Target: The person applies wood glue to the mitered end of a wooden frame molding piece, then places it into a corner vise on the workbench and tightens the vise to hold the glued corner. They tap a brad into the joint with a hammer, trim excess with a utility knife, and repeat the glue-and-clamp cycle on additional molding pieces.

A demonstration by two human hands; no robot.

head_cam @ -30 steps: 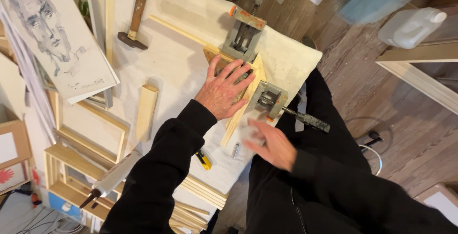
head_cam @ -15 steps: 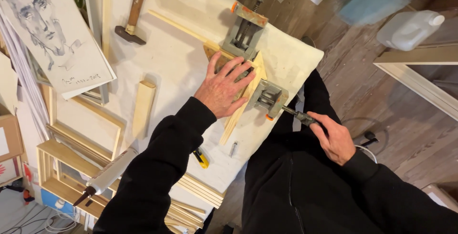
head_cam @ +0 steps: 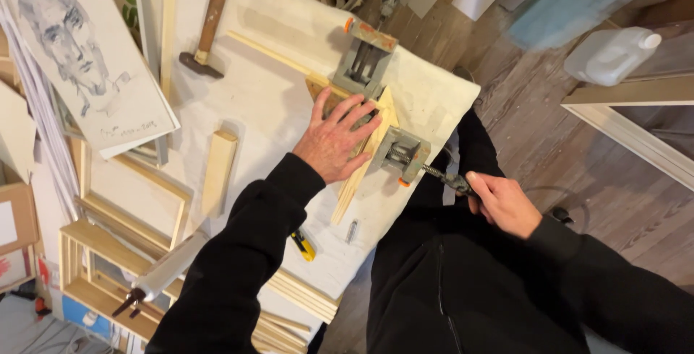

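My left hand [head_cam: 335,139] lies flat, fingers spread, on pale wooden frame mouldings [head_cam: 359,167] that meet at a corner on the white-covered table [head_cam: 275,101]. A grey metal corner clamp [head_cam: 403,153] with orange trim grips that corner; a second clamp jaw [head_cam: 365,60] sits just beyond my fingers. My right hand [head_cam: 501,202] is off the table's right edge, closed around the dark screw handle [head_cam: 450,180] of the nearer clamp.
A hammer [head_cam: 207,25] lies at the far left of the table, a short wood block [head_cam: 218,173] left of my forearm. A pencil portrait drawing [head_cam: 79,50], stacked wooden frames [head_cam: 116,245] and a yellow cutter [head_cam: 303,245] are at left. A white plastic jug [head_cam: 611,54] stands on the floor.
My right hand moved from the table's front edge out to the right and took hold of the clamp's screw handle. My left hand stays pressed on the mouldings.
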